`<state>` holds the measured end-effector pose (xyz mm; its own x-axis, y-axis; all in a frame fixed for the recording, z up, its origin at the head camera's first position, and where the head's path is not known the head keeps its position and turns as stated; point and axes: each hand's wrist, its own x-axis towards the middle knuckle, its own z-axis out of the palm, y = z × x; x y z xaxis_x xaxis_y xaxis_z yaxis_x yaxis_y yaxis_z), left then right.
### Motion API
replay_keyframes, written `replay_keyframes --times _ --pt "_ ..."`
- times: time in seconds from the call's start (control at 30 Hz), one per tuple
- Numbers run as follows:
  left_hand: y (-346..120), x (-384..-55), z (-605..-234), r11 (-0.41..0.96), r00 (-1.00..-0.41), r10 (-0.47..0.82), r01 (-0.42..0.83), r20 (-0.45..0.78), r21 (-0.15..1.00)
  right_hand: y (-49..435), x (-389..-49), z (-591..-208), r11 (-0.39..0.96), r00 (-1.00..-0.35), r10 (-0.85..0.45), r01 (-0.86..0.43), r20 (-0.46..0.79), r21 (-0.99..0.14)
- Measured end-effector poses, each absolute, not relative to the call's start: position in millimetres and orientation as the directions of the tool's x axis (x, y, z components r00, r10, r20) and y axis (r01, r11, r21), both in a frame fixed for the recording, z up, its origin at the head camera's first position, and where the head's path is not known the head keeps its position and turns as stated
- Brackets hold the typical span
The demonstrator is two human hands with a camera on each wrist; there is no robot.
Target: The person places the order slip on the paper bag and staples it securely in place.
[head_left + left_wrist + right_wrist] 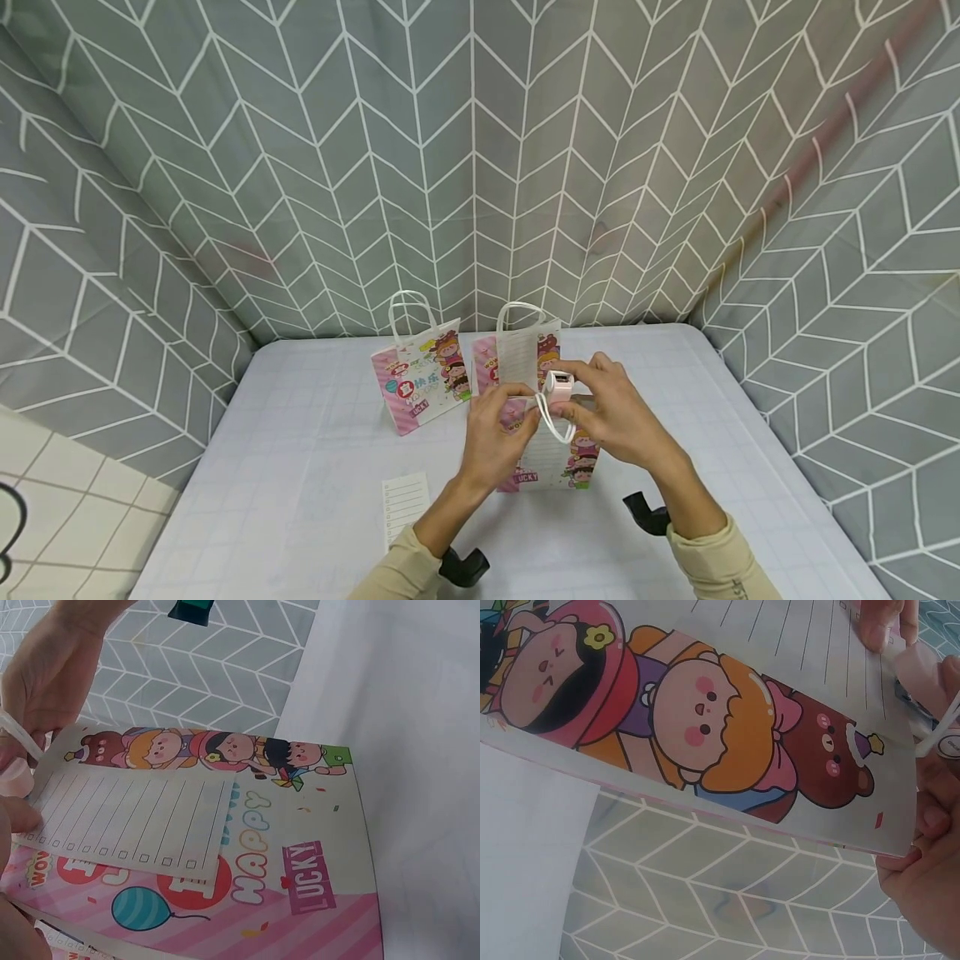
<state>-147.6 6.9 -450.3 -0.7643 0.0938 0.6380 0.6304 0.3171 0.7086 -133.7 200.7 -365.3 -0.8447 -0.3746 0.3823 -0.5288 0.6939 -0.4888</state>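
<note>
A paper gift bag with cartoon figures stands before me, and a lined checklist sheet lies against its front near the top. My left hand pinches the bag's top edge together with the sheet, thumb on the sheet's end. My right hand grips a small pink-and-white device at the same top edge. White bag handles loop in front of the device. What kind of device it is, I cannot tell.
Two more gift bags stand behind: one at the left, another just behind the held bag, with a lined sheet on its front. A loose lined sheet lies beside my left forearm. Patterned curtains surround the white table.
</note>
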Motion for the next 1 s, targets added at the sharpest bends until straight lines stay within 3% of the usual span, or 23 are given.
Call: replay_keyframes --times 0.3,0.5,0.77,1.0 --pt "1.7 -148.6 -447.0 0.316 -0.759 0.166 0.646 0.630 0.695 200.6 -132.4 -364.9 0.699 -0.842 -0.380 -0.533 0.383 -0.478" --pt "0.4 -148.7 -445.1 0.332 -0.713 0.209 0.695 0.669 0.638 200.5 -131.4 -364.7 0.696 -0.834 -0.386 -0.543 0.394 -0.469" --pt "2.5 -149.4 -442.5 0.367 -0.724 0.199 0.680 0.661 0.634 200.0 -129.9 -364.2 0.687 -0.813 -0.405 -0.572 0.418 -0.447" --pt "2.3 -151.1 -441.5 0.383 -0.673 0.190 0.721 0.714 0.577 199.4 -130.4 -365.8 0.683 -0.781 -0.415 -0.606 0.467 -0.407"
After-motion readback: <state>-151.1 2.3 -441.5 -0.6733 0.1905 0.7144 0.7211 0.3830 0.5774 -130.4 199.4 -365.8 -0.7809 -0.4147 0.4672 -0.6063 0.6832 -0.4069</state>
